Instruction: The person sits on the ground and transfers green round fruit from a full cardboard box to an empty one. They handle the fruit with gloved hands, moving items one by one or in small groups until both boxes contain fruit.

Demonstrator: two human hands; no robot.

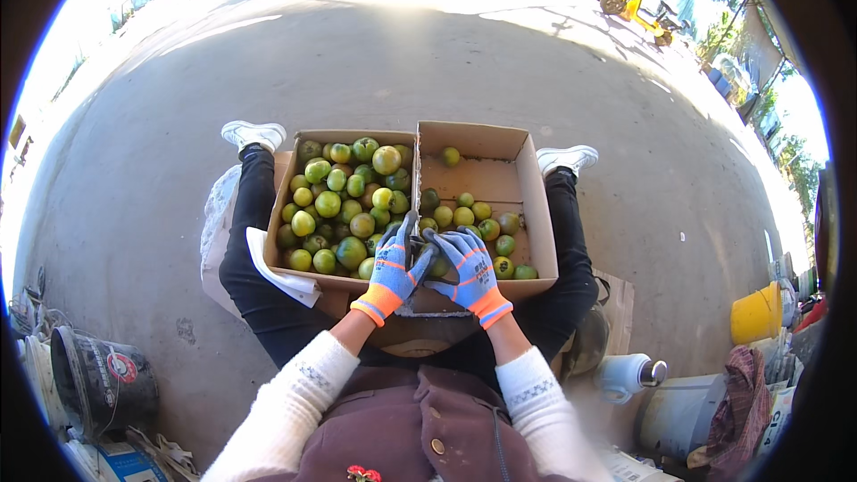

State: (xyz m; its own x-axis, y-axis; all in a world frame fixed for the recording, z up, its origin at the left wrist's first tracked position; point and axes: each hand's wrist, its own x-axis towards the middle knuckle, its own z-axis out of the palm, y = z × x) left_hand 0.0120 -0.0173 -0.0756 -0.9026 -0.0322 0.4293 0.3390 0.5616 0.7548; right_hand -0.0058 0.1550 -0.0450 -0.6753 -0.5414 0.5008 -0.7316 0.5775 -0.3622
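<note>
Two cardboard boxes stand side by side between my legs. The left box (pixel 273 241) is heaped with green and yellowish tomatoes (pixel 328 204). Fewer lie in the right box (pixel 546 234), mostly towards its near side, with a single tomato (pixel 450 156) at the far wall. Both hands wear blue and orange gloves with dark fingertips. My left hand (pixel 394 268) is over the near inner corner of the left box, fingers stretched forward. My right hand (pixel 469 268) meets it from the right box's side, fingers bent inward. Whether a tomato is held between the fingertips is hidden.
A white strip (pixel 281 274) hangs over the left box's near corner. A light blue bottle (pixel 622 377), a grey bucket (pixel 679 415) and a yellow bucket (pixel 756 312) are at right. A black bucket (pixel 104 378) lies at left. Concrete floor (pixel 375 73) extends ahead.
</note>
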